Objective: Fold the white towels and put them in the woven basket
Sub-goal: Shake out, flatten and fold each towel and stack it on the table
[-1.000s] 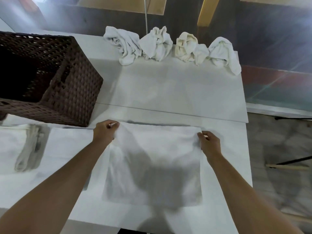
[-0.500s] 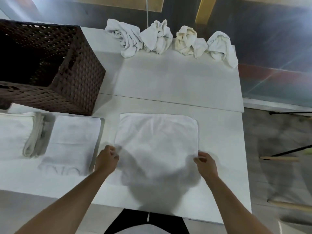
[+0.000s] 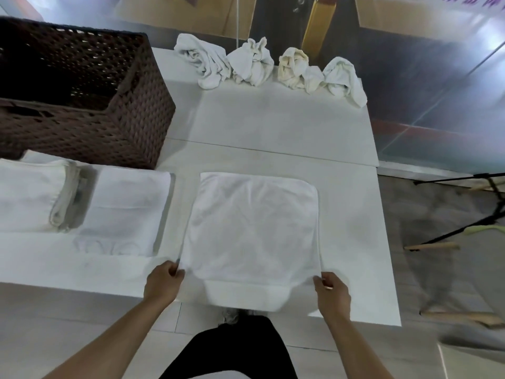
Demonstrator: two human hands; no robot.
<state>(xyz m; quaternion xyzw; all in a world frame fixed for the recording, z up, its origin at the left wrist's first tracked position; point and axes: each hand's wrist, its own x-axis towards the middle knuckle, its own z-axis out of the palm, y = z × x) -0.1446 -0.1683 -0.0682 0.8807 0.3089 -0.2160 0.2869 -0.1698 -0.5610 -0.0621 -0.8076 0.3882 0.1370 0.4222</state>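
A white towel (image 3: pixel 251 228) lies folded over on the white table (image 3: pixel 287 132), its lower layer sticking out at the near edge. My left hand (image 3: pixel 164 283) pinches the near left corner of the top layer. My right hand (image 3: pixel 332 294) pinches the near right corner. The dark brown woven basket (image 3: pixel 90 132) stands at the far left, and its inside is too dark to see. Left of the towel lie a flat folded towel (image 3: pixel 125 209) and a folded stack (image 3: pixel 30 198). Several crumpled towels (image 3: pixel 254 64) sit along the far edge.
The table's right edge (image 3: pixel 382 242) drops to a grey floor with a black stand's legs (image 3: pixel 470 222) and wooden sticks (image 3: pixel 431 246). My dark-clothed legs (image 3: pixel 235 348) show below the near table edge.
Both hands drew the towel's far edge toward me, folding it over onto itself. They now hold the corners at the near table edge. The view tilted downward.
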